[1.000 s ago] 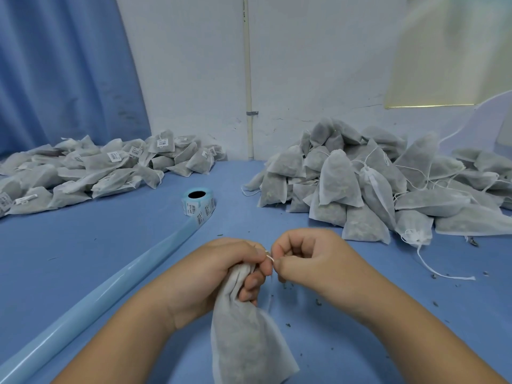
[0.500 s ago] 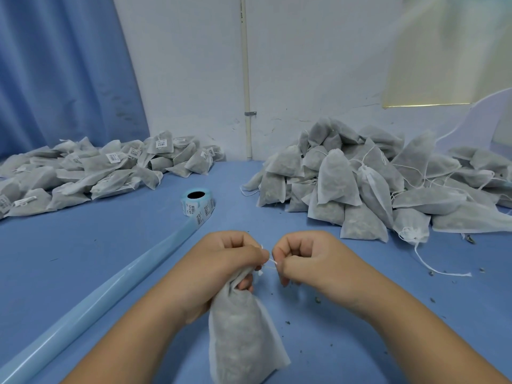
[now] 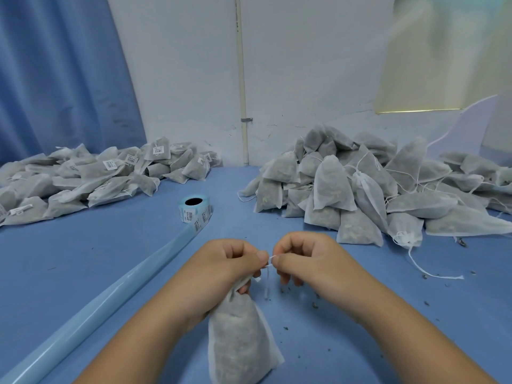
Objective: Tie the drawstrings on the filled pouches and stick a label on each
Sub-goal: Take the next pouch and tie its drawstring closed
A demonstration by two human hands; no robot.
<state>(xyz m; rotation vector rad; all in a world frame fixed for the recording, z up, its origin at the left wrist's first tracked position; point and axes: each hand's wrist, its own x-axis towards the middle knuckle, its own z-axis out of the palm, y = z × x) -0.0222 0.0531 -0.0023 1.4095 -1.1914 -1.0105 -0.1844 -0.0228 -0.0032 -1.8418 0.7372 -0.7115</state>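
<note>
A filled white mesh pouch (image 3: 239, 339) stands on the blue table in front of me. My left hand (image 3: 230, 261) grips its gathered neck and pinches the white drawstring (image 3: 269, 263) with the thumb. My right hand (image 3: 302, 259) pinches the same string from the right, fingers curled, and a loose end of the string dangles below between the hands. A roll of barcode labels (image 3: 195, 210) sits further back, left of centre.
A heap of unlabelled pouches (image 3: 360, 189) with loose strings lies at the right rear. Labelled pouches (image 3: 97, 176) are piled at the left rear. A long strip of pale blue backing (image 3: 91, 309) runs diagonally from the roll to the lower left. Dark crumbs dot the table.
The pouch has been drawn slightly lower and nearer to me. Both hands stay together at its neck, working the string; the string ends now hang below the fingers.
</note>
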